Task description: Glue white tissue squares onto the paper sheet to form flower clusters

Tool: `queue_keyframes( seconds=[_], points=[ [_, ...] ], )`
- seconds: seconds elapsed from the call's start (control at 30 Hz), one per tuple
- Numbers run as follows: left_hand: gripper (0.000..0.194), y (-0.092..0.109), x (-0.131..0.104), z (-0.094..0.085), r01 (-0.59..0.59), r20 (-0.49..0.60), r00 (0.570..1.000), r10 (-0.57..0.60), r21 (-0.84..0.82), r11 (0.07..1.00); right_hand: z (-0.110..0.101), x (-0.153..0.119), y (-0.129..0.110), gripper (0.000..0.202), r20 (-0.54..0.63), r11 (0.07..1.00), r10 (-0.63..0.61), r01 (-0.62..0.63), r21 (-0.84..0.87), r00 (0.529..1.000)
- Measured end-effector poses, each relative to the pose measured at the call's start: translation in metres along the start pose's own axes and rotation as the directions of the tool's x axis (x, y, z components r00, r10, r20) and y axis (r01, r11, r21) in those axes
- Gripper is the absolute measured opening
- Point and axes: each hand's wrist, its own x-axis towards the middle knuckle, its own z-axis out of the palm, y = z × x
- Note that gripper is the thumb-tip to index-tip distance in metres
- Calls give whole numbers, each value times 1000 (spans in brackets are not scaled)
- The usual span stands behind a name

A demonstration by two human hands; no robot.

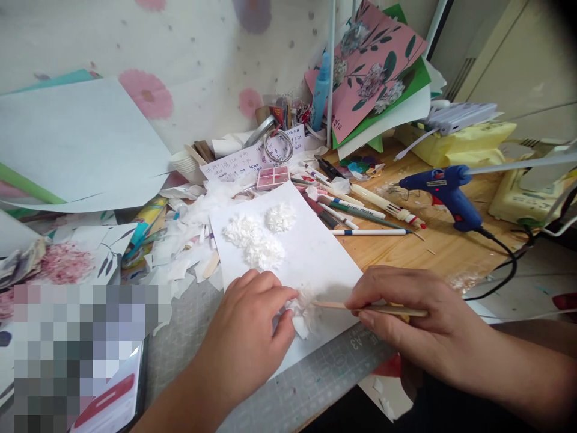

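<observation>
A white paper sheet [324,258] lies on a grey cutting mat [180,337]. Three fluffy white paper flowers [264,248] sit on its upper left part. Near the sheet's lower edge is another white ruffled paper piece [303,310]; the thumb and index finger of my left hand [256,325] are closed on its left side. My right hand [406,319] grips a thin wooden stick [336,305], whose tip touches the right side of that piece.
A blue glue gun [451,192] stands on the wooden table at the right, its cable curving down. Markers [351,207] lie behind the sheet. Paper scraps [180,252] cover the left, beside a phone [112,397]. Pink floral artwork [374,54] leans at the back.
</observation>
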Motion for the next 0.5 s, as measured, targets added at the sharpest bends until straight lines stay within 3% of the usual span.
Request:
queue_keyframes(
  seconds=[0.17,0.27,0.37,0.5],
  points=[
    [21,-2,1,1,1,-46,999,-2,-26,1000,5,4,0,18,4,1000,16,-16,0,1000],
    [21,-1,0,1,-66,-97,994,57,-96,993,7,6,0,18,29,1000,25,-25,-9,999],
    [27,1,-2,0,-154,-71,987,147,-119,981,8,8,0,18,50,999,41,-41,-13,998],
    [25,0,-1,1,-124,-53,991,121,-44,991,8,10,1,18,51,998,58,-58,-4,997]
  ],
)
